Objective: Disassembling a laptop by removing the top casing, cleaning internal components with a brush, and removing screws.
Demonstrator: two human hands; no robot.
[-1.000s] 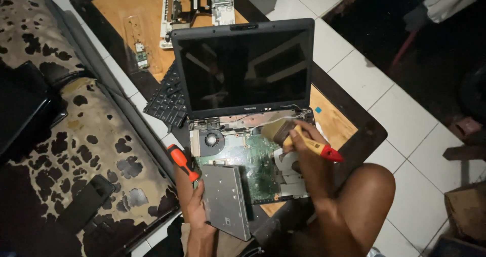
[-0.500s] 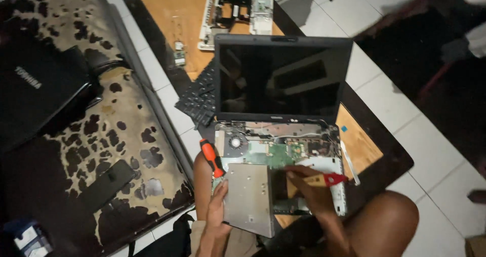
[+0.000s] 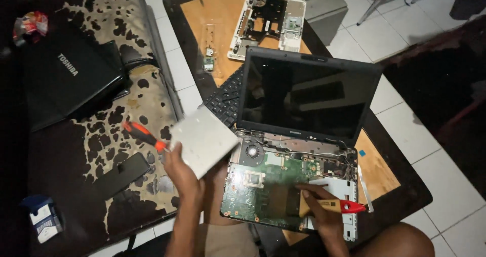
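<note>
Left hand (image 3: 181, 168): closed around two items at once. It grips a flat silver drive (image 3: 204, 139) by its lower edge, lifted clear of the laptop and tilted, and it also clamps a screwdriver (image 3: 142, 134) with a red and black handle, which sticks out to the left of the hand over the mottled sofa (image 3: 116, 59).

Right hand (image 3: 321, 211): closed around a brush (image 3: 329, 205) with a pale wooden body and a red handle end pointing right. The hand rests on the opened laptop (image 3: 293, 151), on the lower right part of its base. Whether the bristles touch the board cannot be told.

The laptop lies between the two hands, nearer the right one, on the table (image 3: 223, 19). Its screen stands upright and dark. Its top cover is off, showing a green circuit board (image 3: 263, 181) and a round fan (image 3: 251, 151) just right of the left hand.

Beyond the left hand, a black keyboard (image 3: 225, 97) lies beside the screen. Farther off on the table sits a white laptop shell (image 3: 266, 22).

Left of the left hand, on the sofa: a dark phone (image 3: 121, 175), a closed black laptop (image 3: 66, 80), and a small blue and white box (image 3: 43, 217).
</note>
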